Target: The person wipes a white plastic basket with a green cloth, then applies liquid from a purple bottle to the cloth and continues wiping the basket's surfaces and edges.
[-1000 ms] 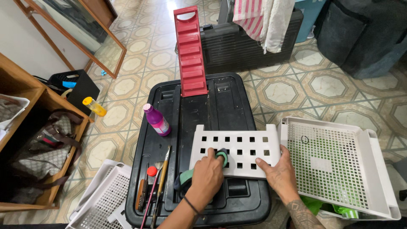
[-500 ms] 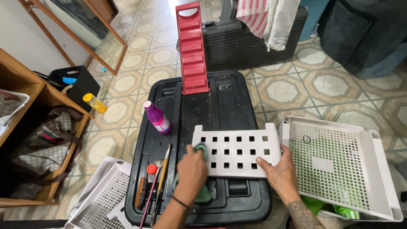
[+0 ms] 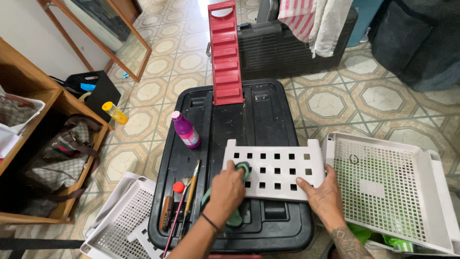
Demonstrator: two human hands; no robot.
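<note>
The white panel [image 3: 275,169] lies flat on the black bin lid [image 3: 230,120], below the red piece [image 3: 225,52]. The green cloth [image 3: 242,169] is pinched in the left hand [image 3: 225,192] at the panel's left end. The right hand [image 3: 323,196] is spread flat on the panel's lower right edge. Firm downward bracing is advised while even, overlapping strokes are applied.
</note>
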